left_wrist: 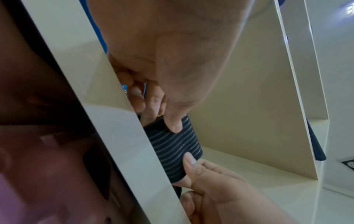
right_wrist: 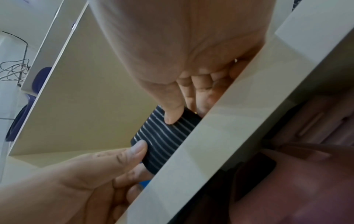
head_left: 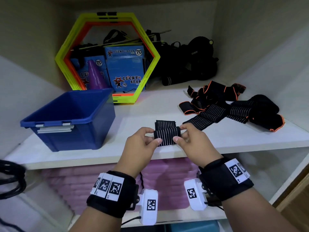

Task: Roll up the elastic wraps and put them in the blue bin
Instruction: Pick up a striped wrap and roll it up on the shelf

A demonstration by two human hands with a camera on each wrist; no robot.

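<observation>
Both hands, the left hand [head_left: 142,141] and the right hand [head_left: 194,139], pinch the striped wrap [head_left: 167,134] between them, left of the pile [head_left: 234,106]; a loose pinch could let the roll spring open.

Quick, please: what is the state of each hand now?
Left hand: fingers and thumb pinch the left end of the striped wrap roll.
Right hand: fingers and thumb pinch its right end.
</observation>
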